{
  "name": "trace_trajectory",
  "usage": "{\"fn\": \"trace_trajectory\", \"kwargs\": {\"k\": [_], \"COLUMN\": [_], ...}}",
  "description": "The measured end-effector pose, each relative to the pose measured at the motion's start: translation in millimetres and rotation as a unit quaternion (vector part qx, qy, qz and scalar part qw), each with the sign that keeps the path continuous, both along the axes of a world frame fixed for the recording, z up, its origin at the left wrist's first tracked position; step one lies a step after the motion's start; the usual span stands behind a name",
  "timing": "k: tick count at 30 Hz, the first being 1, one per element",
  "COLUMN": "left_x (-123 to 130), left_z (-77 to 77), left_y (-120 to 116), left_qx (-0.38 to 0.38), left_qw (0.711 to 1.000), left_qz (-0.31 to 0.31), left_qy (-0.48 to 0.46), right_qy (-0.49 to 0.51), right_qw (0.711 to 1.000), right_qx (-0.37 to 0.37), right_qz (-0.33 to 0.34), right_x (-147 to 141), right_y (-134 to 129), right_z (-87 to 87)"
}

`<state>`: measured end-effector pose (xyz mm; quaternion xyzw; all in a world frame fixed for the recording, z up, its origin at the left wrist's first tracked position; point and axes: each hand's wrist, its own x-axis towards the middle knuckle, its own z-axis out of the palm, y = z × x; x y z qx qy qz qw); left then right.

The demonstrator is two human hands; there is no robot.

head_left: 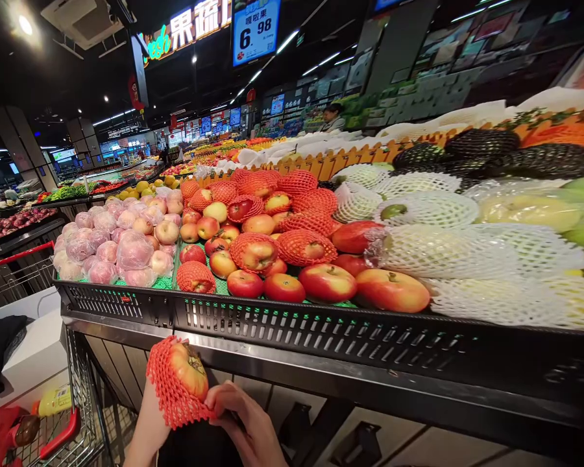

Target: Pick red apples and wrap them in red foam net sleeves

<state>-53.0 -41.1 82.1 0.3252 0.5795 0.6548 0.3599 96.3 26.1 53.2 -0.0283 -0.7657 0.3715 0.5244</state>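
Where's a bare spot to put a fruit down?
A narrow metal ledge, between the black crates and panels below. A tiny green mat patch shows between a red-netted fruit and a bare red one. The wrapped pink fruit and white-netted fruit are packed tight.

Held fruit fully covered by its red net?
No, much of the fruit shows bare outside the red net.

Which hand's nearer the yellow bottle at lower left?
Left. The left hand, mostly hidden behind the apple and red net, is right of the yellow bottle; the right hand, fingers at the net's edge, is farther right.
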Motion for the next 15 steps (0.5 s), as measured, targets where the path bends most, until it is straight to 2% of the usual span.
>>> {"fn": "trace_trajectory", "kwargs": {"k": [2,4,5,9,12,15], "left_x": [0,0,0,-3,-2,0], "left_z": [3.7,5.3,4.7,-4.5,-14.7,-27.3], "left_y": [-7,-8,-6,15,28,28], "left_qx": [-0.052,-0.091,-0.085,0.004,0.004,0.069], "left_qw": [0.995,0.991,0.993,0.997,0.977,0.972], "left_qz": [-0.015,-0.001,0.006,-0.016,-0.005,0.011], "left_qy": [0.088,0.095,0.086,-0.076,-0.212,-0.222], "right_qy": [-0.002,0.013,0.021,0.051,0.053,0.092], "right_qw": [0.999,0.999,0.999,0.997,0.995,0.983], "right_qx": [-0.023,-0.038,-0.038,-0.021,-0.038,-0.114], "right_qz": [0.023,0.024,0.015,-0.057,-0.081,-0.108], "right_x": [3,4,4,3,-5,-22], "right_y": [4,7,7,8,8,4], "right_z": [0.2,1.3,2.0,4.1,-1.3,-22.0]}}
